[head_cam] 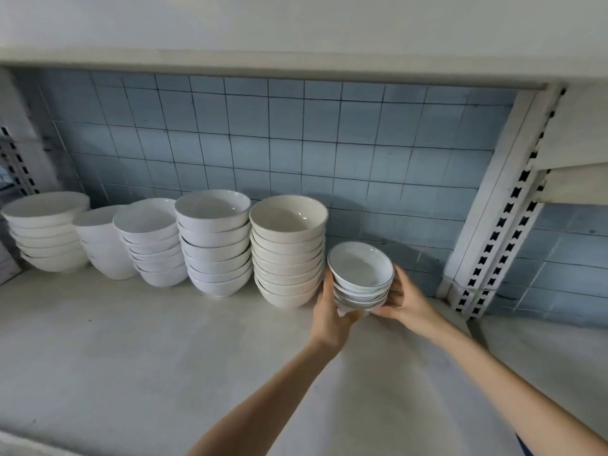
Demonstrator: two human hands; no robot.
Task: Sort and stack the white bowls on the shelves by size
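Observation:
A short stack of small white bowls with thin dark rims point(361, 274) is at the right end of a row on the white shelf point(131, 340). My left hand point(330, 314) grips the stack's left side and base, and my right hand point(406, 299) grips its right side. To the left stand taller stacks: cream bowls point(288, 251), white bowls point(215, 241), smaller white bowls point(151, 245), deep white bowls point(102, 241) and wide shallow bowls point(46, 232).
Blue tiled wall point(296, 143) runs behind the row. A white slotted upright post point(493, 209) stands just right of the small stack, with another shelf bay point(543, 357) beyond it. The upper shelf's underside point(296, 64) hangs overhead.

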